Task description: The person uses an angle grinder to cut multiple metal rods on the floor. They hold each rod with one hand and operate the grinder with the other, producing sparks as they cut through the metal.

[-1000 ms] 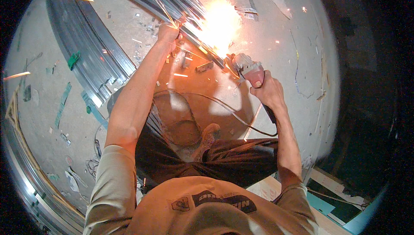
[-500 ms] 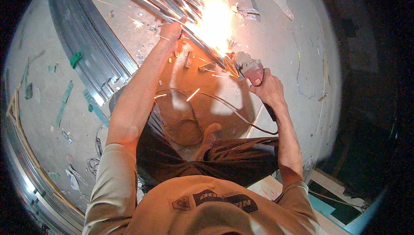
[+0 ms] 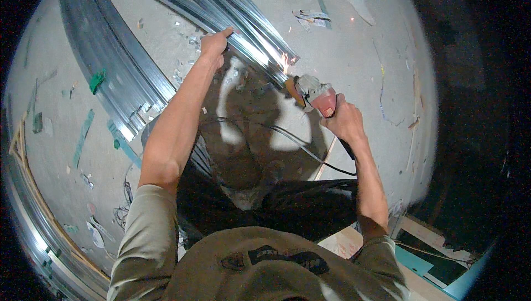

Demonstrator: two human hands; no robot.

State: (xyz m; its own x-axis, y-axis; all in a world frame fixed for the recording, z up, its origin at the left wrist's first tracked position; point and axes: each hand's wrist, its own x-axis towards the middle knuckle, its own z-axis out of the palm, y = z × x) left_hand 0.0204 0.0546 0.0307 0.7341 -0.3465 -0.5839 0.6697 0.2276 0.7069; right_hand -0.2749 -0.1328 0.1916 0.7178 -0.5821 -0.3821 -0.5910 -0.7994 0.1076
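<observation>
1. Left hand (image 3: 214,44) clamps the bundle of metal channels (image 3: 243,27) on the floor (image 3: 354,52), far of the knees.
2. Right hand (image 3: 344,119) grips the red angle grinder (image 3: 314,93) at the bundle's cut right end; a few sparks show.
3. Best keep the disc square, with the cable (image 3: 287,138) behind.

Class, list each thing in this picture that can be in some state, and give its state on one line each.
Left hand: pressed on the metal channels, holding them down.
Right hand: closed around the grinder's handle.
Grinder: held at the cut end of the channels, a few sparks showing.
Metal channels: bundled, lying on the floor.
Power cord: slack, trailing across the floor.
Floor: littered with scraps.
</observation>
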